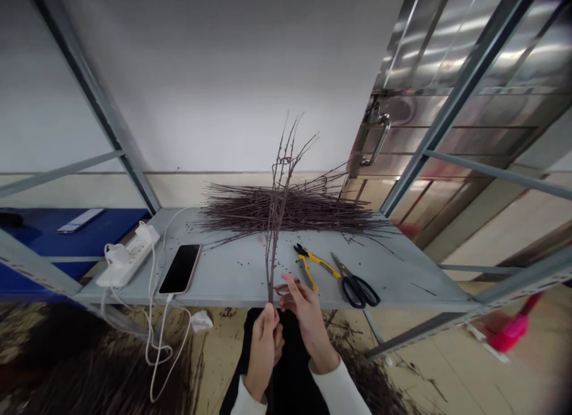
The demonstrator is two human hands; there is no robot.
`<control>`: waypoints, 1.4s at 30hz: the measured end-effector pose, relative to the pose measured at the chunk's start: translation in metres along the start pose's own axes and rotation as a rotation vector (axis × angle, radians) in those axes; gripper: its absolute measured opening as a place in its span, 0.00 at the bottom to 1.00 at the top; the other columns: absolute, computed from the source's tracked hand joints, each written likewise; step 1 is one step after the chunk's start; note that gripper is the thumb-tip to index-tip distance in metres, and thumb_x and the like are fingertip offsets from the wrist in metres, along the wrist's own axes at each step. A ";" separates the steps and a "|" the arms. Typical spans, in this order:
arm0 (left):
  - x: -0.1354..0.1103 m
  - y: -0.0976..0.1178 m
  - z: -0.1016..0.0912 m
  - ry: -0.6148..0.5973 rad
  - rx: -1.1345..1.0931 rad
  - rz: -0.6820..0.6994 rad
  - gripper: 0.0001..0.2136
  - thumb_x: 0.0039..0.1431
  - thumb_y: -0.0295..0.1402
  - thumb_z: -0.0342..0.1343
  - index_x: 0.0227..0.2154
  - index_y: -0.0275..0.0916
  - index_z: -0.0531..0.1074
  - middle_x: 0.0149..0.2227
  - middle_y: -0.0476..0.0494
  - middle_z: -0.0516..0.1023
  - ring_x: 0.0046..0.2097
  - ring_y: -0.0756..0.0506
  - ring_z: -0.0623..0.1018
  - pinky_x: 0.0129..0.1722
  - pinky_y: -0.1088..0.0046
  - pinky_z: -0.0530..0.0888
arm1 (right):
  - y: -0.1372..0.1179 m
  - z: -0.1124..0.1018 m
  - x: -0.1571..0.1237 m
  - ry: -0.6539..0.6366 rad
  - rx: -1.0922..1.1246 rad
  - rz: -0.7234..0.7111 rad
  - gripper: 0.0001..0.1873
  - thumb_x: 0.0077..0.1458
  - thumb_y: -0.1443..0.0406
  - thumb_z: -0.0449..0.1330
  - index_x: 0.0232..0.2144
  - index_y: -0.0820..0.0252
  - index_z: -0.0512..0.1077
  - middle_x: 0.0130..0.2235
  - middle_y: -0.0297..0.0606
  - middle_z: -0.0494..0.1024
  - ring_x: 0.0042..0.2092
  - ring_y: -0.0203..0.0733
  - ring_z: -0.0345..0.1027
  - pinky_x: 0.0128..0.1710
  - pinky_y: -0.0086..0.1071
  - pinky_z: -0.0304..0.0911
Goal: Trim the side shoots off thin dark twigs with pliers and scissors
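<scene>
My left hand [263, 349] is closed around the lower stem of a long, thin, branching brown twig [272, 248], which stands upright above the shelf edge. My right hand [308, 322] is just to the right, its fingers spread and its fingertips by the stem. It shows nothing held. Behind the twig, a wide pile of similar dark twigs [290, 209] lies across the grey metal shelf [232, 278]. Yellow-handled cutting pliers [310, 266] and black-handled scissors [355, 287] lie open on the shelf, right of my hands.
A black smartphone [180, 269] and a white power strip [127, 257] with white charging cables [152, 337] lie to the left. Small twig bits dot the shelf. More twigs lie on the floor. Metal shelf uprights stand on both sides, with a steel door [447, 111] at right.
</scene>
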State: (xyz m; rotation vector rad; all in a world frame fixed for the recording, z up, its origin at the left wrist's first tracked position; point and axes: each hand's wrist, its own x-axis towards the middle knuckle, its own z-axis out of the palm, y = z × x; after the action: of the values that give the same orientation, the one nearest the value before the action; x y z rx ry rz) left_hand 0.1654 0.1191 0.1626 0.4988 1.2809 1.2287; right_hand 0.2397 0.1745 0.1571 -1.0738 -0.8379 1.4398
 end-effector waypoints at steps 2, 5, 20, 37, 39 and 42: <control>-0.002 0.005 -0.002 -0.002 -0.003 0.030 0.33 0.30 0.68 0.55 0.17 0.42 0.51 0.11 0.63 0.48 0.14 0.59 0.46 0.12 0.83 0.44 | 0.004 -0.004 -0.005 0.058 -0.205 -0.139 0.33 0.47 0.49 0.61 0.50 0.62 0.64 0.42 0.47 0.77 0.34 0.46 0.74 0.31 0.40 0.71; -0.005 0.006 -0.003 -0.002 0.004 0.035 0.32 0.31 0.67 0.55 0.17 0.42 0.52 0.11 0.63 0.48 0.13 0.59 0.46 0.11 0.83 0.43 | 0.004 -0.010 -0.014 0.121 -0.669 -0.582 0.27 0.58 0.58 0.53 0.58 0.59 0.58 0.60 0.52 0.62 0.57 0.53 0.63 0.51 0.49 0.64; -0.013 0.006 -0.006 -0.082 -0.087 -0.093 0.32 0.30 0.65 0.58 0.17 0.42 0.52 0.09 0.64 0.48 0.11 0.60 0.45 0.08 0.85 0.41 | -0.011 -0.016 -0.005 -0.429 -0.920 -0.759 0.12 0.64 0.66 0.43 0.29 0.55 0.61 0.25 0.31 0.67 0.27 0.37 0.64 0.28 0.30 0.62; -0.020 0.002 -0.002 0.068 0.021 0.001 0.33 0.29 0.68 0.54 0.15 0.42 0.51 0.12 0.63 0.46 0.13 0.60 0.46 0.10 0.82 0.43 | -0.010 -0.001 -0.020 -0.186 -0.937 -0.917 0.09 0.45 0.74 0.45 0.21 0.55 0.53 0.18 0.27 0.57 0.21 0.34 0.51 0.23 0.26 0.46; -0.022 0.002 0.000 0.063 0.033 -0.006 0.33 0.29 0.68 0.54 0.15 0.42 0.51 0.13 0.62 0.46 0.13 0.59 0.47 0.10 0.82 0.43 | -0.017 -0.006 -0.019 -0.240 -0.972 -0.959 0.10 0.45 0.75 0.45 0.20 0.55 0.53 0.17 0.27 0.59 0.20 0.33 0.51 0.23 0.26 0.46; -0.024 -0.001 0.003 0.044 0.050 0.016 0.32 0.31 0.67 0.54 0.16 0.42 0.51 0.14 0.62 0.46 0.14 0.59 0.46 0.11 0.81 0.43 | -0.031 -0.015 -0.018 -0.325 -1.048 -0.995 0.10 0.46 0.74 0.46 0.20 0.56 0.54 0.17 0.28 0.61 0.20 0.33 0.53 0.24 0.27 0.45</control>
State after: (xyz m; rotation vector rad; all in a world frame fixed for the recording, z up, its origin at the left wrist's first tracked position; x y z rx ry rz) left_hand 0.1725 0.0981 0.1733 0.5215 1.3498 1.2290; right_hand 0.2642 0.1608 0.1834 -0.8700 -2.1085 0.2478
